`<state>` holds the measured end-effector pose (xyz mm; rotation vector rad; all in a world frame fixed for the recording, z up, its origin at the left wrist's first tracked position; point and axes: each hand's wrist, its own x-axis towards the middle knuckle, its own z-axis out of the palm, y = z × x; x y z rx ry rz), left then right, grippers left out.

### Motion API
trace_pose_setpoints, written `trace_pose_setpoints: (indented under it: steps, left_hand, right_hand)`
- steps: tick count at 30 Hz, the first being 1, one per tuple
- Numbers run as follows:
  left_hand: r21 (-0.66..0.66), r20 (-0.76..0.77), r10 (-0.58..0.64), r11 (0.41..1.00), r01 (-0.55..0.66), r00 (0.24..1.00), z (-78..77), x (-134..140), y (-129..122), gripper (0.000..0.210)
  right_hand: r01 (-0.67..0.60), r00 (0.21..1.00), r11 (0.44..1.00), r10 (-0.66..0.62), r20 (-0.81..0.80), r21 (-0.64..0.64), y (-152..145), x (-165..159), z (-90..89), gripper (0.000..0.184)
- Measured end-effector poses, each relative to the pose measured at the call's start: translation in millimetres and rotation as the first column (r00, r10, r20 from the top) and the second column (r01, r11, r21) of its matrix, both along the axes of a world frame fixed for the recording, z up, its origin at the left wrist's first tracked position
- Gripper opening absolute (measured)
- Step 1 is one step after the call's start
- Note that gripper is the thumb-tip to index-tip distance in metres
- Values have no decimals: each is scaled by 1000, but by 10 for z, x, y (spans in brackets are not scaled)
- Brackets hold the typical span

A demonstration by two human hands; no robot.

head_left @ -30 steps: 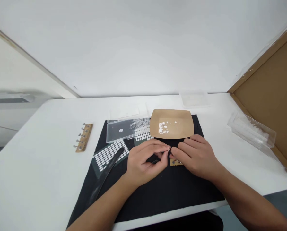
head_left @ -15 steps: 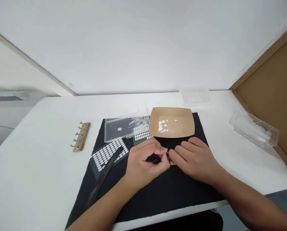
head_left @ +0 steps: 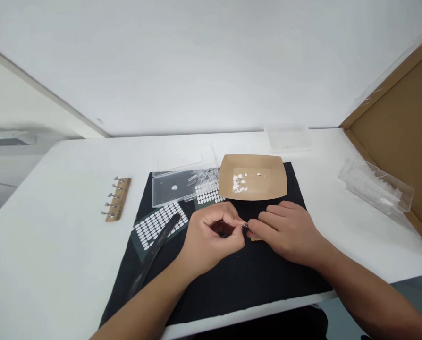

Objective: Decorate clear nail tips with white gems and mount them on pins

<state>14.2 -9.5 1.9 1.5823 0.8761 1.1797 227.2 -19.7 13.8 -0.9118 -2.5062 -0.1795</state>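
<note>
Over the black cloth [head_left: 253,288], my two hands meet fingertip to fingertip. My left hand [head_left: 214,236] pinches thumb and forefinger together at a tiny pale, shiny thing [head_left: 245,225], too small to name. The fingers of my right hand [head_left: 289,231] are curled closed against the other side of that spot; what they grip is mostly hidden. Beneath them shows the edge of a tan wooden piece [head_left: 255,239]. Just beyond the hands stands a brown paper tray [head_left: 271,186] with small white pieces [head_left: 238,183] in it.
Left of my hands lie sheets of white oval stickers [head_left: 157,225], a curved black strip [head_left: 157,250] and a clear plastic box [head_left: 168,189] beside clear nail tips [head_left: 204,177]. A wooden block with metal clips [head_left: 118,200] lies further left. Right: a clear container [head_left: 377,186] and cardboard [head_left: 398,123].
My left thumb and fingertips have shifted slightly left, and a little more of the tiny thing shows between the hands. My right hand stays nearly in place. The view has tilted slightly.
</note>
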Motion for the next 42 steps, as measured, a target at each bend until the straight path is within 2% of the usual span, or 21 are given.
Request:
trace_pose_setpoints:
  steps: [4,13,18,27,32,36,42]
  left_hand:
    - [-93,93,-60,993,69,994,-31,-14,17,20]
    - [-139,186,-129,978,156,974,-68,-26,20,15]
    - [-152,218,-162,968,197,963,-86,-50,20,13]
    - [-289,219,-67,949,130,973,-7,4,7,13]
    - [-339,274,-97,921,191,957,-3,-6,16,7]
    - [-385,252,-164,887,255,954,17,-20,16,7]
    - [-365,203,-131,909,199,970,67,6,-9,11]
  right_hand:
    - [-9,999,999,7,-41,-49,13,11,-31,37]
    - [-41,994,993,29,-109,-109,50,56,-54,36]
    - [-32,992,996,22,-121,-82,59,69,-68,31]
    - [12,997,999,-8,-80,49,70,72,-72,28]
    - [18,996,998,-13,-84,60,77,85,-62,24]
    - [19,995,998,-13,-96,60,94,107,-72,23]
    - [43,993,998,-37,-111,49,100,117,-102,17]
